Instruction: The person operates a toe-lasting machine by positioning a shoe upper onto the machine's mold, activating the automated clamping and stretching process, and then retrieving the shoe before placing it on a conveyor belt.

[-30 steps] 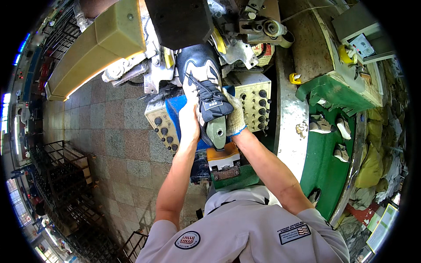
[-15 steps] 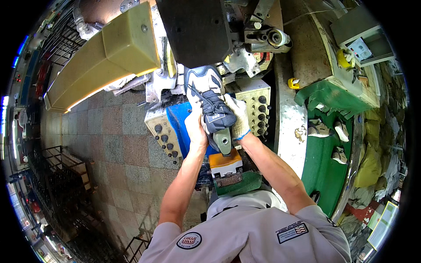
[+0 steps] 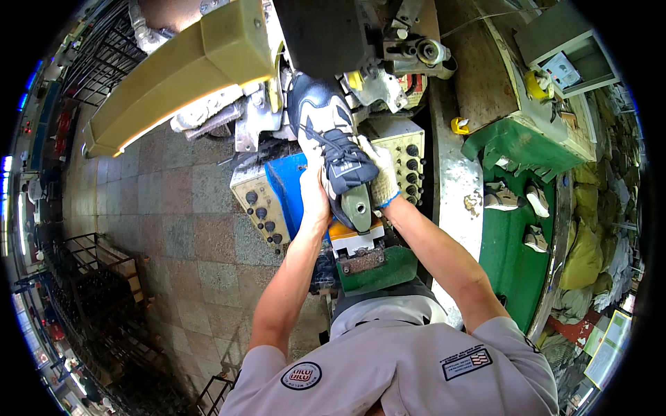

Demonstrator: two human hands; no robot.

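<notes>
A navy, white and black lace-up shoe upper (image 3: pixel 336 149) sits on a green shoe last (image 3: pixel 359 208), toe pointing away from me into the machine. My bare left hand (image 3: pixel 316 197) is wrapped along its left side near the heel. On the opposite side my right hand (image 3: pixel 381 173), in a white knitted glove with a blue cuff, grips the shoe. The toe lies among metal jaws, just below a black block (image 3: pixel 319 41). Under the heel end of the last is an orange-topped pad (image 3: pixel 357 236). Parts of both hands' fingers are hidden by the shoe.
A long yellow cover (image 3: pixel 187 76) reaches out at upper left. Knob panels (image 3: pixel 258 208) flank a blue panel (image 3: pixel 284 187) and the shoe's right side. At right, several shoes lie on a green surface (image 3: pixel 503 256) beside a worn bench. Dark racks (image 3: pixel 104 277) stand at left.
The shoe has shifted forward, its toe deeper among the jaws, with both hands still on it. The last's heel end now overlaps the orange pad in view. My view has shifted slightly.
</notes>
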